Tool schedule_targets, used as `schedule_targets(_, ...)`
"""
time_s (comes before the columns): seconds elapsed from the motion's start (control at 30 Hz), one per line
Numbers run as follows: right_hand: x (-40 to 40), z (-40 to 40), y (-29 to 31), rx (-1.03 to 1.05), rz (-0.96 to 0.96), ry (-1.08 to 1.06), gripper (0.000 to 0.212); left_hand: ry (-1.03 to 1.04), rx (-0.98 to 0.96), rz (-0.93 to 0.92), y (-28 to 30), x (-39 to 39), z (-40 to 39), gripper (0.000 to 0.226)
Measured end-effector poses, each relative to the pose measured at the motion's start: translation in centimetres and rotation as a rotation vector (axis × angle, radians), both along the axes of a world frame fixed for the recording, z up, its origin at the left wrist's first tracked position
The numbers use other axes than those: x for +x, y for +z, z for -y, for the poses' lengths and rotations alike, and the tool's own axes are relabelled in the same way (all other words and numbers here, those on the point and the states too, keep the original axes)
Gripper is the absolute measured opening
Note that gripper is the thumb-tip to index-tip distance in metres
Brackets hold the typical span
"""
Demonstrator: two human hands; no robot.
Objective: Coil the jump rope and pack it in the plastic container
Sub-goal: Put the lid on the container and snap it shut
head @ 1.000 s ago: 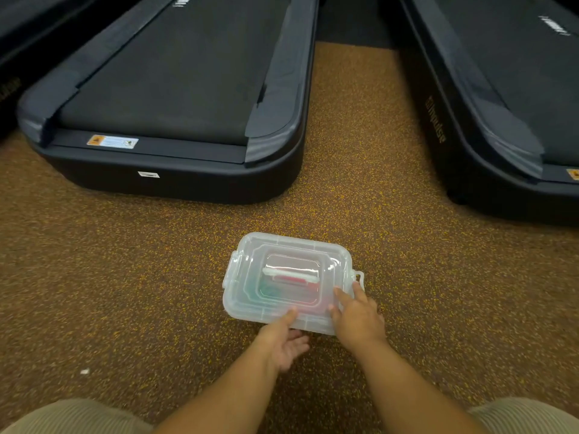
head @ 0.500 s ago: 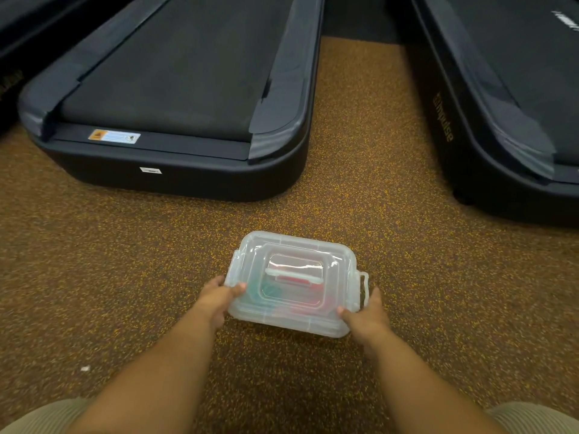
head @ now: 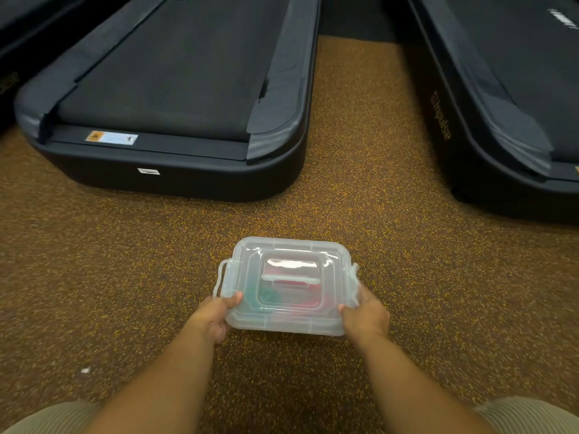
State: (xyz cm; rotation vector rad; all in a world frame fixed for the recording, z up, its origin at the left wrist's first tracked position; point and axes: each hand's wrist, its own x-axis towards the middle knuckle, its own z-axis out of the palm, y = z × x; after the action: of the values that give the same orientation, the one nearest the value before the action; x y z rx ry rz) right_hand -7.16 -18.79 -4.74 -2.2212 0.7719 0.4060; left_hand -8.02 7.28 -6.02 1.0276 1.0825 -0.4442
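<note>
The clear plastic container [head: 286, 321] rests on the brown speckled floor in front of me, its lid on and a flat handle across the top. Through the cloudy lid the jump rope [head: 269, 296] shows only as blurred green and red shapes. My left hand [head: 213, 314] grips the near left corner, thumb on the lid. At the near right corner my right hand [head: 365, 313] holds the box, fingers by the side latch. A latch loop sticks out on the left side.
Two black treadmill decks lie on the floor ahead: one [head: 175, 98] at left centre, another [head: 513, 89] at right. A strip of floor [head: 360, 136] runs between them. A small white scrap [head: 85, 370] lies at lower left. My knees fill the bottom corners.
Both hands moved from the container's near edge out to its two near corners and gripped it. The box has turned slightly, so it now sits squarer to me.
</note>
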Motion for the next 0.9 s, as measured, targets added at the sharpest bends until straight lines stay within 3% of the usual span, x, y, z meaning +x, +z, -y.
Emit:
schedule_targets(0.13,0.1,0.1,0.0,0.002,0.006,-0.014,0.066,0.058,0.096,0.041,0.0,0.1,0.3,0.081)
schedule_targets(0.27,0.2,0.3,0.3,-0.009,-0.003,0.017,0.066,-0.019,0.305,0.090,1.1,-0.3,1.4,0.062)
schedule_targets(0.6,0.1,0.2,0.0,-0.049,-0.002,0.097,0.064,-0.116,0.536,0.177,1.3,-1.0,2.6,0.038)
schedule_targets(0.9,0.2,0.2,0.3,-0.088,-0.007,0.128,0.062,-0.410,0.857,0.064,0.7,-0.7,3.1,0.051)
